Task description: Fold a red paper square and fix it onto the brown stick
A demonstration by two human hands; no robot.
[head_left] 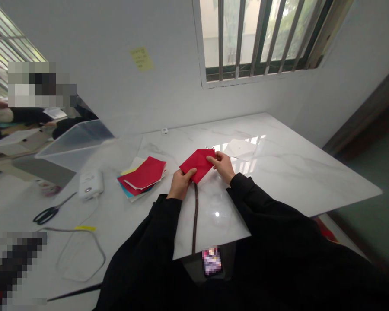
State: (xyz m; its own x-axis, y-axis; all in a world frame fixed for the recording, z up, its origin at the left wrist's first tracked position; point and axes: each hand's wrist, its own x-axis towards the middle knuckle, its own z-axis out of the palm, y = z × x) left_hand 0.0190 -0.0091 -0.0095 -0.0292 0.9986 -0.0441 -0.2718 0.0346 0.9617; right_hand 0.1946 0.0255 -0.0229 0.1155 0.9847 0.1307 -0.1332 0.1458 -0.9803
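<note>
Left fingers (190, 173) pinched on red paper (197, 163), right fingers (211, 160) pinched opposite

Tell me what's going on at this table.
Someone at the white table is holding a piece of red paper in both hands. The left hand pinches its lower left edge, and the right hand grips it at the right. A loose pile of coloured papers lies to the left, with black-handled scissors farther left. A white sheet lies beyond the right hand.
</note>
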